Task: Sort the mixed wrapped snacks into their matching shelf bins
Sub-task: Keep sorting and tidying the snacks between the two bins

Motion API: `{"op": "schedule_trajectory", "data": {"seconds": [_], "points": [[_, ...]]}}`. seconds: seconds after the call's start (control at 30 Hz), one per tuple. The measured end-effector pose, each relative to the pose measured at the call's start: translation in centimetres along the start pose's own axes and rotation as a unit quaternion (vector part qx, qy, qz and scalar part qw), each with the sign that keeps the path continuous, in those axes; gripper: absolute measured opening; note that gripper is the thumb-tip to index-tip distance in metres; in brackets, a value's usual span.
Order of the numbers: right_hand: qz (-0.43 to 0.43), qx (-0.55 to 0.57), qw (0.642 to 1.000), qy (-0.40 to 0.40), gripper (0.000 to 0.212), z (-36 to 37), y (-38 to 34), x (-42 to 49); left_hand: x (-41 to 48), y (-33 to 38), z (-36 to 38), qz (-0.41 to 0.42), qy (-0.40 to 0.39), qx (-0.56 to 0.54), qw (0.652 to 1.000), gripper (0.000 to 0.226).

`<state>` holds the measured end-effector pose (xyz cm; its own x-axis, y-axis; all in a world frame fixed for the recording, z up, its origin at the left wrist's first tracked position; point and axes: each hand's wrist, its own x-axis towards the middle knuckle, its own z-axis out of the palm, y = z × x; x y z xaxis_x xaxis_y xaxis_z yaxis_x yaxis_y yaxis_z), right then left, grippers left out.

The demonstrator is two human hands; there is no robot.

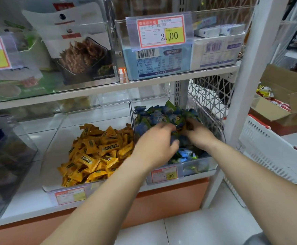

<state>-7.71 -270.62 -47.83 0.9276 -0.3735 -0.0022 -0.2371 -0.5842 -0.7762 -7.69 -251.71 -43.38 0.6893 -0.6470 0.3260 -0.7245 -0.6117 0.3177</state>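
Note:
Two clear shelf bins sit side by side on the low shelf. The left bin [52,174] holds a heap of yellow-orange wrapped snacks [98,154]. The right bin [202,165] holds blue and green wrapped snacks [160,115]. Both my hands are inside the right bin. My left hand [154,144] has its fingers curled down into the blue pile, blurred by motion. My right hand [197,131] also digs into the pile, and a small yellow-orange wrapper [184,128] shows between its fingertips. What each hand holds is hidden by the wrappers.
An upper shelf carries clear bins of bagged snacks [80,55] and blue-white boxes [158,62] behind a price tag [161,31]. A white upright post [250,71] stands right of the bins. A white crate [275,152] and an open cardboard box [289,96] sit at the right.

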Motion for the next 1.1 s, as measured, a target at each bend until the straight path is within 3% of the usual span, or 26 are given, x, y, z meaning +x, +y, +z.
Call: {"op": "schedule_trajectory", "data": {"seconds": [0.1, 0.23, 0.4, 0.57, 0.73, 0.93, 1.03, 1.1], "points": [[-0.006, -0.006, 1.0, 0.007, 0.032, 0.0, 0.0, 0.6, 1.6, 0.8, 2.5, -0.027, -0.055, -0.003, 0.998, 0.045], [-0.002, -0.073, 0.997, 0.013, 0.009, 0.5, -0.2, 1.2, 3.5, 0.5, 4.3, -0.093, -0.064, -0.001, 0.994, 0.039], [0.002, 0.011, 0.999, 0.051, 0.025, 1.1, -0.1, 1.6, 5.6, 0.0, 4.9, -0.155, -0.048, 0.033, 0.986, 0.041], [-0.012, 0.128, 0.991, -0.038, 0.038, 0.5, -0.4, 1.5, 6.5, -1.3, 4.9, -0.124, -0.143, 0.069, 0.98, 0.062], [0.034, 0.079, 0.991, -0.1, 0.034, 0.1, -0.3, 1.7, 6.8, -2.3, 3.8, -0.129, -0.198, -0.022, 0.972, 0.065], [0.004, 0.026, 0.992, -0.126, 0.029, -1.0, -0.1, 1.0, 5.8, -2.4, 3.8, -0.117, -0.182, -0.062, 0.974, 0.069], [0.005, 0.045, 0.994, -0.103, 0.011, -1.6, 0.5, 0.2, 5.3, -2.7, 3.6, -0.115, -0.166, -0.091, 0.975, 0.069], [0.003, 0.065, 0.993, -0.097, 0.017, -1.9, 0.7, -0.2, 4.9, -2.8, 3.3, -0.111, -0.166, -0.108, 0.974, 0.067]]}}
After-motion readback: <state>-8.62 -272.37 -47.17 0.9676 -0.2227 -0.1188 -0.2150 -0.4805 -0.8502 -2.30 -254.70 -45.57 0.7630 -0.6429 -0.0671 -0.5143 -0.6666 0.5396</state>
